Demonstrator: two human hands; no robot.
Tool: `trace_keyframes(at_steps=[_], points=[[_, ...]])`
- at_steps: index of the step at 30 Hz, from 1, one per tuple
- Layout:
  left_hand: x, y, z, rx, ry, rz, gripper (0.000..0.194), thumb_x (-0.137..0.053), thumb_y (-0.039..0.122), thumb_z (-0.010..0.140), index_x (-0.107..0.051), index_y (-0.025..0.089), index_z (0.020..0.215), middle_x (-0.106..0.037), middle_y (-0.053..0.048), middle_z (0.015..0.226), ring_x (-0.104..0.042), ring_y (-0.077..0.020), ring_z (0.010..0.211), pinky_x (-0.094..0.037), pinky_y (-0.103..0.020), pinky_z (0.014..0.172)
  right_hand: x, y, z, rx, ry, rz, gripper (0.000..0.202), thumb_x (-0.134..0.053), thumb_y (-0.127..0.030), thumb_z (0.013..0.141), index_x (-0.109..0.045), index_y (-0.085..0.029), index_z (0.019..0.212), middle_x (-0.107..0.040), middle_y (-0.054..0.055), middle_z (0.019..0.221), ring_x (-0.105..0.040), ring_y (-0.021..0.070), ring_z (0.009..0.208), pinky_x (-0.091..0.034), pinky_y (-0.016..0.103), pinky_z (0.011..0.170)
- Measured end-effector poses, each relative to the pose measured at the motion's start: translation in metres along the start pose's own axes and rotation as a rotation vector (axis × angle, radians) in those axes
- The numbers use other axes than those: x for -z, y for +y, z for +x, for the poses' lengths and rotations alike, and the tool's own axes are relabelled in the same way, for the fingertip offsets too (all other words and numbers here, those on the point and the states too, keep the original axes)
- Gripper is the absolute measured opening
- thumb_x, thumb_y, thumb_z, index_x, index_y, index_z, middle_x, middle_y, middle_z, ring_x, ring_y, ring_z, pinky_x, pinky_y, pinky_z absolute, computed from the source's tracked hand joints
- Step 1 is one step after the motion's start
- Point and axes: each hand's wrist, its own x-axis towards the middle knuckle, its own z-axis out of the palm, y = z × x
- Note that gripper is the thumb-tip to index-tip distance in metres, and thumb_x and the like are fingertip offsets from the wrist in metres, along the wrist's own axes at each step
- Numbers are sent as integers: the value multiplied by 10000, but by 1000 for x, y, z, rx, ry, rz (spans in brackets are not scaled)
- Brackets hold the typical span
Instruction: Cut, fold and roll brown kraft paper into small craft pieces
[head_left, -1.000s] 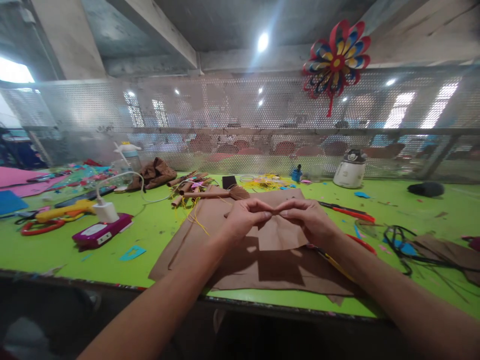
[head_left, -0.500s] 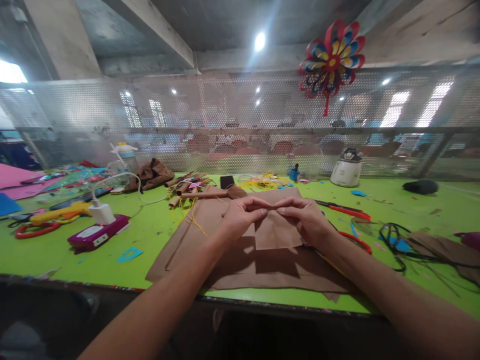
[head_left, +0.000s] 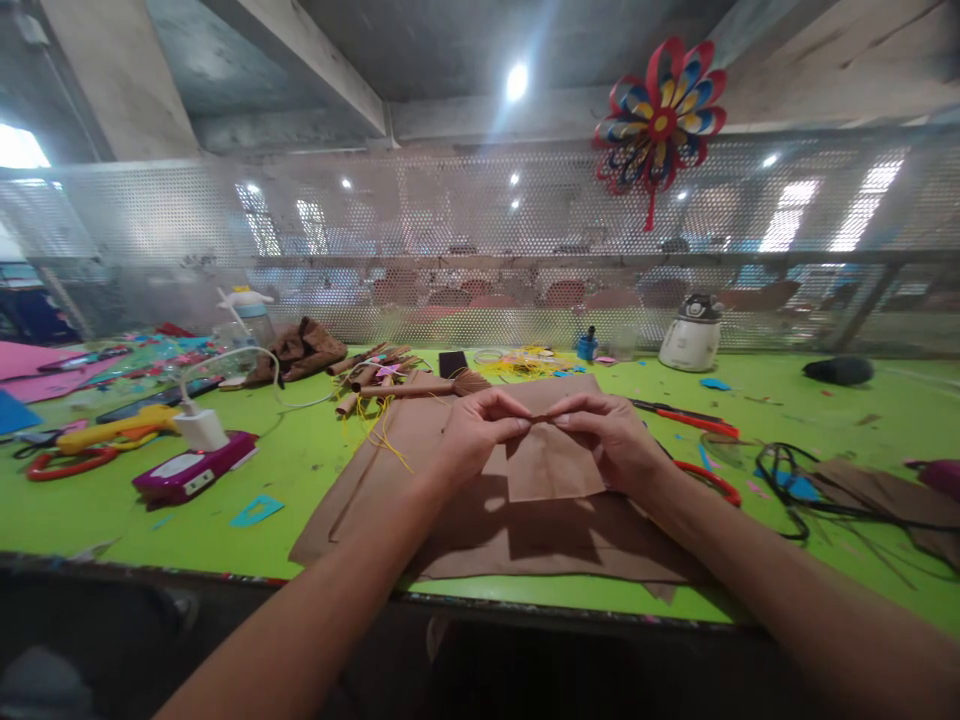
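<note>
Head view: your left hand (head_left: 472, 435) and right hand (head_left: 607, 435) met at the centre, each pinching the top edge of the paper piece (head_left: 551, 465) between thumb and forefinger. The piece hung down from that edge, held above the brown sheets (head_left: 487, 530) on the table (head_left: 300, 470). Its top edge ran left to right between your fingertips, so both hands were equally near. Red scissors (head_left: 705, 480) lay just right of your right wrist.

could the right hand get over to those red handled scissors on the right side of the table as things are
Probably yes: the red-handled scissors lie just right of the right hand on open table, nothing between. But its fingers are pinching the brown paper piece.
</note>
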Motion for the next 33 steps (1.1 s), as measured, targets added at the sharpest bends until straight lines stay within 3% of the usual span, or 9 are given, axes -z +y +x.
trace_keyframes(at_steps=[5,10,16,20,24,30,33], points=[[1,3,0,35,-35,32,75,-628,172,637,-584,136,686,-508,28,564,-456,-77,501,-330,-212,478,2,1,-1,59,-27,-106,87,-720,-175,557,-719,-217,634,-652,-7,605,-492,89,524,-372,222,493],[1,4,1,77,-29,128,204,-590,306,738,-525,144,632,-480,18,598,-417,-81,554,-319,-226,532,3,2,-2,164,-77,-293,60,-707,-208,610,-722,-215,667,-674,0,647,-546,116,578,-433,254,568],[5,-4,-1,271,-204,157,222,-570,347,768,-505,162,663,-396,50,555,-334,-72,495,-235,-228,487,3,1,-1,227,-102,-393,63,-690,-200,633,-722,-217,684,-684,-4,669,-583,136,643,-467,279,657],[6,-1,-1,265,-229,210,297,-556,360,778,-460,162,579,-365,50,528,-291,-70,483,-219,-236,485,5,0,0,238,-113,-410,69,-689,-195,642,-726,-222,693,-692,2,697,-596,142,680,-473,288,694],[5,4,0,213,-212,294,290,-562,356,773,-491,159,572,-399,35,527,-342,-83,513,-262,-237,510,9,3,3,179,-139,-358,70,-698,-217,655,-727,-229,717,-688,4,716,-590,134,692,-463,283,696],[4,3,1,163,-121,381,236,-563,338,762,-537,147,626,-468,28,551,-403,-91,533,-324,-234,555,18,5,8,-5,-153,-96,203,-683,-174,607,-712,-218,803,-671,10,796,-585,135,716,-460,277,685],[4,2,1,163,-113,427,259,-541,363,775,-536,149,629,-481,24,549,-413,-95,527,-323,-234,540,18,4,8,-12,-204,-140,227,-644,-190,628,-699,-203,848,-667,26,858,-586,154,790,-453,276,702]])
